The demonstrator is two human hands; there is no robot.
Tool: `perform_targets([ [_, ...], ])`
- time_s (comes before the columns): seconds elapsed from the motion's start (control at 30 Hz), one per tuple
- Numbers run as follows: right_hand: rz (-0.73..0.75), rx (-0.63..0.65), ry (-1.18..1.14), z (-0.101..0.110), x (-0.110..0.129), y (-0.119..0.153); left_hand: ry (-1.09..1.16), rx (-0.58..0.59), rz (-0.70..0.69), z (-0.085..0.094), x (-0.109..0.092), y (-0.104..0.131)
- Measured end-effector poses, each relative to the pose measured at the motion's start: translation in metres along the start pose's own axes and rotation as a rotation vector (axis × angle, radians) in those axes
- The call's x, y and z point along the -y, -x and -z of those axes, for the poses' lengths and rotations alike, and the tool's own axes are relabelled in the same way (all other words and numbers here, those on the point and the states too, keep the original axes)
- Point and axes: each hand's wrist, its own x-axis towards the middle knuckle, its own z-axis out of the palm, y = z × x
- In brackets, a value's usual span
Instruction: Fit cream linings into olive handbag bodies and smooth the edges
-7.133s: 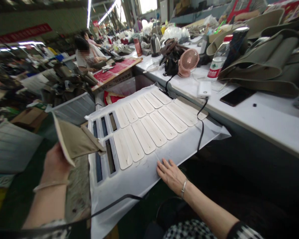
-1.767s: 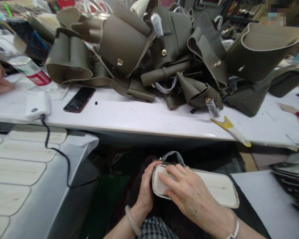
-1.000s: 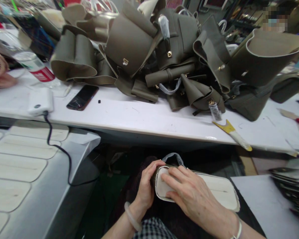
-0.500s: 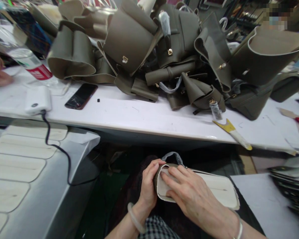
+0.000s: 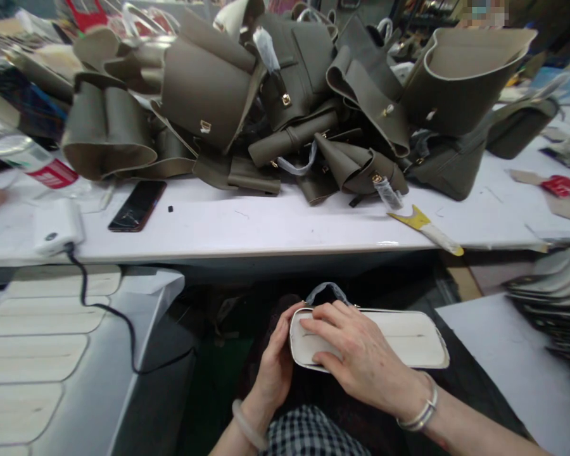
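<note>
A bag piece with a long white rounded panel (image 5: 403,335) facing up lies over my lap, a plastic-wrapped handle (image 5: 330,290) at its far side. My left hand (image 5: 276,361) wraps round its left end, with the fingers along the edge. Across the left half of the panel rests my right hand (image 5: 356,348), its fingers spread and the tips pressing on the white surface. The underside of the piece is hidden.
Olive bag pieces (image 5: 209,76) are heaped on the white table (image 5: 228,221). A phone (image 5: 137,206), a white device (image 5: 57,228) with a black cable, a bottle (image 5: 52,172) and a yellow tool (image 5: 425,229) lie there. White panels (image 5: 33,354) are at left, stacked pieces (image 5: 555,297) right.
The white panel's left end now sits flat within the rim, where a gap showed before. My right hand's fingers remain on it. The whole view has shifted.
</note>
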Motion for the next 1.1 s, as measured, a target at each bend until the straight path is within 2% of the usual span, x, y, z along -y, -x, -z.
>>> perform_targets([
  [0.1, -0.004, -0.045, -0.070, -0.001, -0.001, 0.002, -0.024, 0.061, -0.005, 0.005, -0.002, 0.004],
  [0.3, -0.006, -0.018, 0.027, -0.003, 0.002, -0.001, -0.067, 0.132, 0.009, 0.009, -0.005, 0.001],
  [0.5, -0.044, -0.071, 0.019, -0.011, 0.000, -0.004, -0.109, 0.102, 0.049, 0.014, -0.006, 0.002],
  [0.67, -0.058, -0.090, -0.033, -0.016, -0.001, -0.002, -0.124, 0.076, 0.085, 0.010, -0.013, 0.004],
  [1.1, -0.074, -0.060, -0.006, -0.013, 0.004, -0.004, -0.184, 0.167, 0.083, 0.004, -0.020, -0.001],
])
